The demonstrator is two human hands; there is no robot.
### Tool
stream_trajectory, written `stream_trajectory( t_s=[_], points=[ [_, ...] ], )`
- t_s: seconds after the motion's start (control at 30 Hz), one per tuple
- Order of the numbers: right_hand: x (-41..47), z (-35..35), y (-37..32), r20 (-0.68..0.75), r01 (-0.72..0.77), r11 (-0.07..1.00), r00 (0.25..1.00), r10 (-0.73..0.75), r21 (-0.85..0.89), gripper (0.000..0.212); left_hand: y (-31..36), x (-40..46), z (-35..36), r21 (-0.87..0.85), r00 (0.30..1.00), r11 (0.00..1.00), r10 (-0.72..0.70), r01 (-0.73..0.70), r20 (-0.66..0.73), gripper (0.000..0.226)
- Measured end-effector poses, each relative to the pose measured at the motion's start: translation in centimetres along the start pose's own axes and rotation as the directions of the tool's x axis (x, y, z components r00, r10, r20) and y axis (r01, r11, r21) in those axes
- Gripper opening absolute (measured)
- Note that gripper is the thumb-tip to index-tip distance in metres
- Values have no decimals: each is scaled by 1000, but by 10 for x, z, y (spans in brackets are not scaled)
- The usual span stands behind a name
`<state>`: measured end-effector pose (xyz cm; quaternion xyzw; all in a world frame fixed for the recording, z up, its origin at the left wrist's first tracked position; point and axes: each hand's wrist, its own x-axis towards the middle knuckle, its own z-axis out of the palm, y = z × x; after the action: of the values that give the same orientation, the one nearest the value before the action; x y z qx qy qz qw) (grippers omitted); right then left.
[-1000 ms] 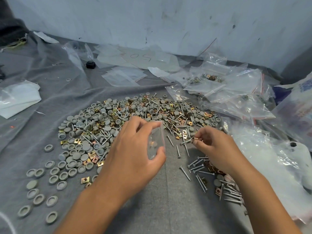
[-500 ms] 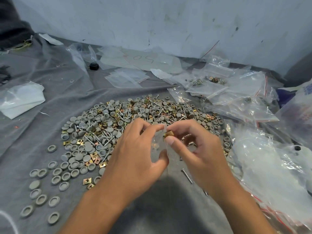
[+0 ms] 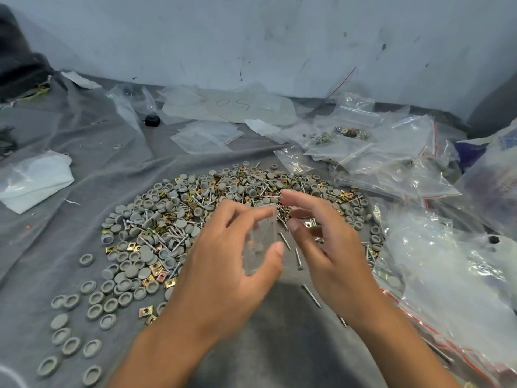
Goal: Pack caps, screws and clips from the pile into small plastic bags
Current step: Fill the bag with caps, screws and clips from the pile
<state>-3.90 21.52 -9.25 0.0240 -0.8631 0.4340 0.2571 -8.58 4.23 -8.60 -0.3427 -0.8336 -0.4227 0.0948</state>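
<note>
I see a grey cloth (image 3: 84,191) carrying a central pile (image 3: 195,214) of caps, screws, clips; plastic bags (image 3: 391,152) crowd its right edge.

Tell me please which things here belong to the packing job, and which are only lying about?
Belong to the job:
small bag, held by the left hand
right hand, open beside it
pile of caps, screws and clips
filled bags
empty bags

Only lying about:
white cloth
black knob
paper marked 50

Pile (image 3: 223,208) left; bags (image 3: 391,152) perhaps right.
</note>
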Motion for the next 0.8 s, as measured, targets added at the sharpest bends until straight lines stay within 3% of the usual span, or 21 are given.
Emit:
stream_trajectory(
  t_s=[0.07, 0.2, 0.27, 0.37, 0.47, 0.67, 0.8],
  points=[
    [2, 0, 1, 40, -31, 995, 999, 27, 94, 29, 3, 1, -4, -50, 1000, 998, 26, -26, -2, 62],
    [3, -2, -3, -13, -41, 963, 999, 46, 267, 7, 3, 2, -3, -123, 991, 988, 80, -94, -111, 40],
    [2, -4, -4, -21, -53, 933, 998, 65, 357, 3, 2, 3, -4, -294, 985, 955, -18, -35, -173, 37],
    [2, -7, -10, -2, -62, 880, 997, 71, 471, 6, 1, 6, -4, -560, 974, 827, -169, 55, -153, 38],
    [1, -5, -11, 9, -54, 876, 998, 57, 479, 6, 1, 8, -6, -640, 971, 764, -209, 89, -115, 42],
    [0, 0, -5, 8, -126, 881, 990, 138, 455, 10, 1, 9, -4, -616, 960, 781, -238, 101, -145, 37],
    [-1, -1, -2, 17, -114, 928, 993, 116, 355, 5, 0, 10, -5, -608, 954, 782, -268, 133, -136, 37]
  ],
)
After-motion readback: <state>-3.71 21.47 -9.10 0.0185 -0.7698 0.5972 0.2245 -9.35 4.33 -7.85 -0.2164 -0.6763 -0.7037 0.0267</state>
